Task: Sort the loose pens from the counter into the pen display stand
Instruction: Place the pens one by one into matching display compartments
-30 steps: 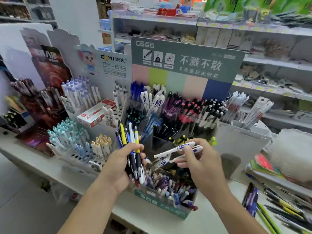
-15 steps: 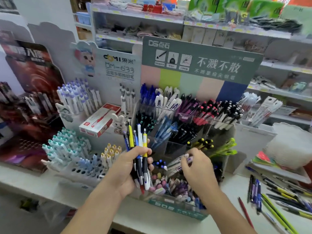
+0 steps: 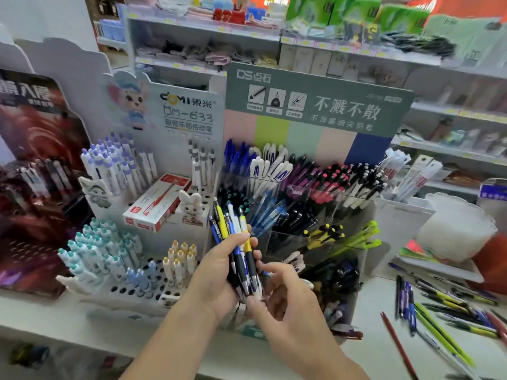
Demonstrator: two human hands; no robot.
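My left hand [image 3: 216,272] is shut on a bundle of pens [image 3: 237,237] with yellow, blue and white barrels, held upright in front of the clear pen display stand [image 3: 366,215]. My right hand [image 3: 296,305] is just right of the bundle, fingers spread and curled by its lower tips, with nothing in it. Two white pens [image 3: 295,260] lie in a front compartment of the stand. Several loose pens [image 3: 444,311] lie scattered on the counter at the right.
A white holed pen rack [image 3: 131,289] with pastel pens stands to the left, a red pen box [image 3: 156,201] resting on it. A red pen [image 3: 397,344] lies alone on the counter. A white plastic stack [image 3: 455,229] sits at right. Shop shelves rise behind.
My right hand lowered two white pens into the stand's front compartment, let them go, and came back beside the bundle. The view shifted left and closer.
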